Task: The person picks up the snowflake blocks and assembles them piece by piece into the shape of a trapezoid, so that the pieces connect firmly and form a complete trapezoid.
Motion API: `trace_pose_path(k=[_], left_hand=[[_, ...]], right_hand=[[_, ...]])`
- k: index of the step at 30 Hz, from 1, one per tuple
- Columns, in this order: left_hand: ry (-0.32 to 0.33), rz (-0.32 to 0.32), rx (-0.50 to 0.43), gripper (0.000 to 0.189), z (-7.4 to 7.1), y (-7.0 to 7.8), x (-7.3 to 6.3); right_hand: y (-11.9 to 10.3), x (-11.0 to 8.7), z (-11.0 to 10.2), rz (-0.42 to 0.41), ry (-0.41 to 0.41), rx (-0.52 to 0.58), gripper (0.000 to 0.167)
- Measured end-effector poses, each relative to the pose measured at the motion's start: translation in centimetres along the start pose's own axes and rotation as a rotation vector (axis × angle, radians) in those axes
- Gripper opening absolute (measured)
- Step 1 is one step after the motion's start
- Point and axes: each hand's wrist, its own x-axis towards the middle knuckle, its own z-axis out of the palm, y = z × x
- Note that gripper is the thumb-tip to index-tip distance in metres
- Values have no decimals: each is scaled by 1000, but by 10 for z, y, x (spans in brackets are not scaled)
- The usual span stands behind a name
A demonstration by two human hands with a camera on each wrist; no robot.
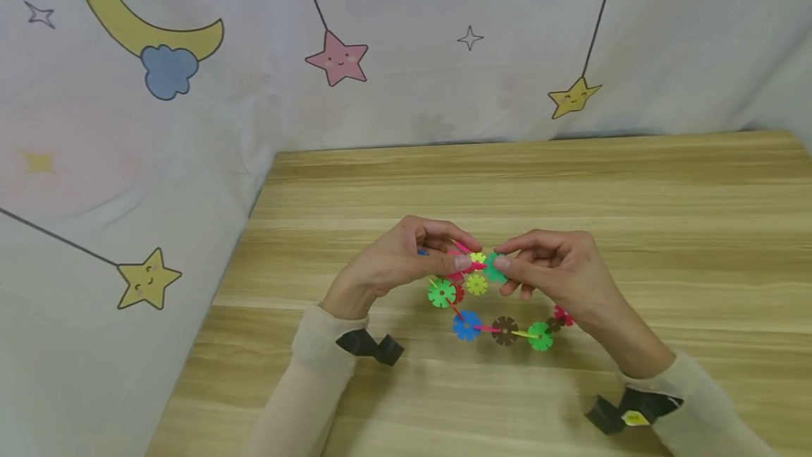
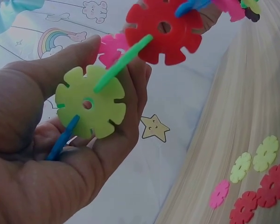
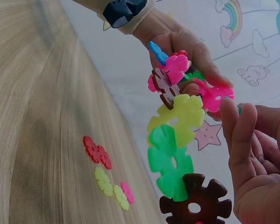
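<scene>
Notched plastic flower discs are linked edge to edge into a chain hanging in a loop between the two hands. My left hand [image 1: 412, 252] pinches a pink disc [image 3: 211, 101] between thumb and fingers. A yellow-green disc [image 2: 107, 114] and a red disc [image 2: 144, 44] of the chain hang by the left palm. With thumb and index finger, my right hand [image 1: 564, 270] pinches a teal-green disc [image 1: 495, 270], its edge close to the pink one. Lower in the loop are a blue disc [image 1: 466, 333], a brown disc [image 1: 505, 338] and a bright green disc [image 1: 540, 344].
Several loose discs lie on the wooden table [image 1: 355, 182] beyond the loop, among them a yellow disc [image 2: 266, 158], a red disc [image 2: 273, 193] and a pink disc [image 2: 219, 193]. A printed cloth [image 1: 406, 104] hangs behind the table and along its left side.
</scene>
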Motion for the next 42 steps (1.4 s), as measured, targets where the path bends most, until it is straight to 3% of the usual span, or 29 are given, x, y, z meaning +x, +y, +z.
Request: trace_pose_path(k=[14,24,28,36,42], left_hand=[[11,31,-44,28,5,-1,3],[29,32,38,32,8,0,3],[38,30,29,35,9,-1,4],[67,-2,-4,37,8,-1,6],[24,-34,8,37,5,1,3]], right_hand=[[-1,1,1,-31,10,10,6],[1,4,7,-36,32,7,8],[2,4,5,-34,38,-13,11],[0,3,-3,-5,-27,-108,17],[-3,3,-6,1,-73,-122,14]])
